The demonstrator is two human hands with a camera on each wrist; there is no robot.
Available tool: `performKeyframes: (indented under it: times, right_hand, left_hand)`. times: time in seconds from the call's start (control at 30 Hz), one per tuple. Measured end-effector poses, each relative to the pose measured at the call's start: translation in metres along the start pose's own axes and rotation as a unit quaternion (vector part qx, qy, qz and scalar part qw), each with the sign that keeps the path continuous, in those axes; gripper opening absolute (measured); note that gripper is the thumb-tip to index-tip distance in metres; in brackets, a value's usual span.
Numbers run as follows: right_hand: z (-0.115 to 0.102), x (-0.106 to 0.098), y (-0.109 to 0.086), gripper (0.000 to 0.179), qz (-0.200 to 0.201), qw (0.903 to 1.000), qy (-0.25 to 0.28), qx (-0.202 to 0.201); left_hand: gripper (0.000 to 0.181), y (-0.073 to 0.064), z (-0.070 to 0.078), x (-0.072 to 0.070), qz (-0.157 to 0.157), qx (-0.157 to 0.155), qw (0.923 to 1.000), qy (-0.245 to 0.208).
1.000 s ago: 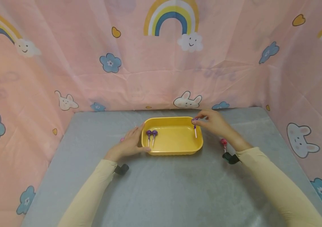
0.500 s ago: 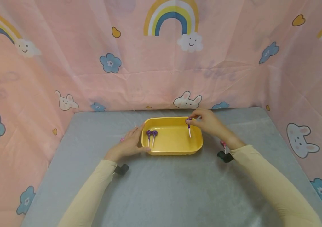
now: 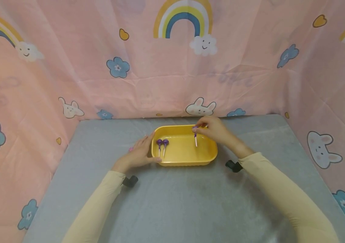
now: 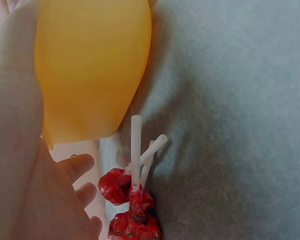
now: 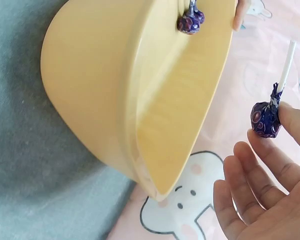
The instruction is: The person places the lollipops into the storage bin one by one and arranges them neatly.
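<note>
My right hand (image 3: 215, 130) pinches a purple-wrapped lollipop (image 3: 195, 130) by its candy head over the right part of the yellow tray (image 3: 184, 163). In the head view its white stick points down; thumb and fingertip hold it in the right wrist view. Two more purple lollipops (image 3: 165, 143) lie side by side in the tray's left end. My left hand (image 3: 137, 153) rests against the tray's left end, fingers spread and mostly straight, thumb along the front rim. Below that hand, the left wrist view has red-wrapped lollipops (image 4: 135, 227) with white sticks, outside the tray.
A grey cloth (image 3: 181, 202) covers the table under the tray. Pink patterned curtain (image 3: 148, 84) hangs behind and at both sides. Dark wrist camera mounts (image 3: 234, 166) sit at each cuff.
My right hand has moved left over the tray with the purple lollipop. The red lollipop on the right has become hidden behind the right arm. My left hand stays in place.
</note>
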State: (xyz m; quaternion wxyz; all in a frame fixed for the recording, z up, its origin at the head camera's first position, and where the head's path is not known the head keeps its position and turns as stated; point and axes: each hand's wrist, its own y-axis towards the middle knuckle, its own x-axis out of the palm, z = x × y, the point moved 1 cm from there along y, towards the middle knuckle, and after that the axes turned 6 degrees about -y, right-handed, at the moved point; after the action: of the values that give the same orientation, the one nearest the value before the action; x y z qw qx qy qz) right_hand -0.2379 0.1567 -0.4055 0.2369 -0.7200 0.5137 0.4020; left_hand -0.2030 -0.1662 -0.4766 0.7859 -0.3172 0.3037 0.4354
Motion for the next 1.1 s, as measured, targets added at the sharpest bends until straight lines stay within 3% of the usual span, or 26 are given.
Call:
performKeyframes:
  times: [0.67,1.1]
  right_hand:
    - [-0.015,0.018,0.012,0.027,-0.017,0.9993,0.005,0.034]
    - [-0.029,0.035,0.018,0.027,-0.031,0.9985,0.002,0.045]
  left_hand:
    - [0.118,0.001,0.001,0.0,0.0,0.011,0.9999,0.005]
    - [0.118,0.002,0.002,0.0,-0.001,0.0,0.9999,0.013]
